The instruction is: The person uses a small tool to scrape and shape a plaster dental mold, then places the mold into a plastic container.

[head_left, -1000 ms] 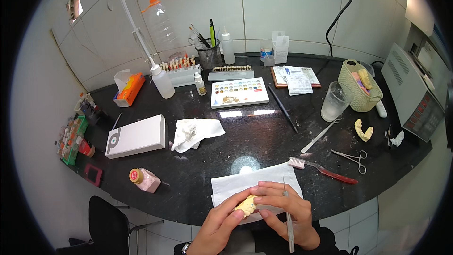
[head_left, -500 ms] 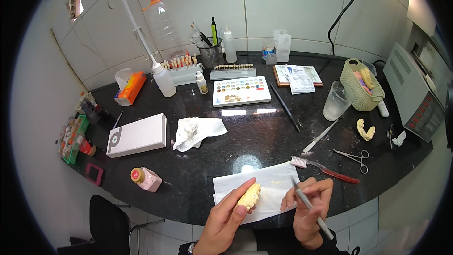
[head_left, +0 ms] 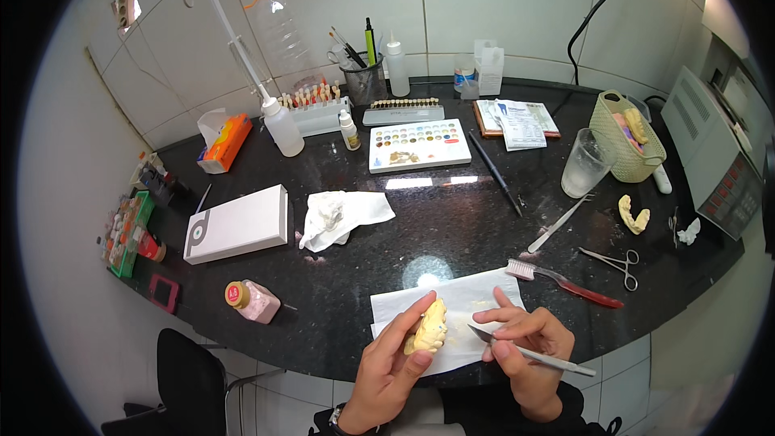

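My left hand (head_left: 391,363) is closed round a pale yellow plaster dental model (head_left: 428,331), its row of teeth facing right. In my right hand (head_left: 529,351) a slim grey scalpel (head_left: 545,360) lies between thumb and fingers. The pointed blade aims left toward the model, a short gap away from it. Beneath both hands a white paper sheet (head_left: 468,299) lies on the black counter, with pale yellow shavings on it.
Right of the paper lie a red-handled brush (head_left: 565,282), tweezers (head_left: 559,224), scissor-like forceps (head_left: 617,265) and another plaster model (head_left: 634,215). A glass (head_left: 585,165) stands behind them. Farther left are a crumpled tissue (head_left: 339,216), white box (head_left: 238,224) and pink-filled bottle (head_left: 253,302).
The scalpel has swung from a steep tilt to nearly level, its blade now toward the model. My right fingers have shifted round it. The left hand has turned the model slightly more upright.
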Demonstrator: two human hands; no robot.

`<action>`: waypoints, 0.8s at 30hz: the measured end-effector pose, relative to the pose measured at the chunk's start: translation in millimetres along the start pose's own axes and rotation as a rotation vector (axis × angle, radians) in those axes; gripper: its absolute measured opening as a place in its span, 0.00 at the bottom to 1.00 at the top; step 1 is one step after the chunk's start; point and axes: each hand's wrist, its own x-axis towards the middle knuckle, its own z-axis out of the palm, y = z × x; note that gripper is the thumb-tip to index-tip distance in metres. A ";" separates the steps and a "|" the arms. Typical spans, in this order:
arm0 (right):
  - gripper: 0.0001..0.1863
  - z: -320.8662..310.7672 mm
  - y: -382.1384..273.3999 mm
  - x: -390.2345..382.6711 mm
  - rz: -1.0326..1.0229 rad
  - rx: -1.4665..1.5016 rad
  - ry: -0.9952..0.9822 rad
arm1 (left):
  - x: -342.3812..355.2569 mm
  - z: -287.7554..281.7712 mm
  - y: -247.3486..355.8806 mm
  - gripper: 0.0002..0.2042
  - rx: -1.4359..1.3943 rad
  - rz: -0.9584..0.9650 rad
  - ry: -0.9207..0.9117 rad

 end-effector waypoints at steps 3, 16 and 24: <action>0.05 10.9 -8.7 1.7 -0.056 -0.094 -0.002 | 1.3 -2.3 5.0 0.29 0.036 -0.028 -0.046; 0.03 20.2 1.5 -0.8 -0.027 -0.038 -0.024 | 1.0 -3.0 6.5 0.27 0.082 -0.046 -0.081; 0.03 18.6 2.3 -0.1 -0.005 -0.002 -0.038 | 4.5 -4.6 11.1 0.26 0.219 -0.018 -0.101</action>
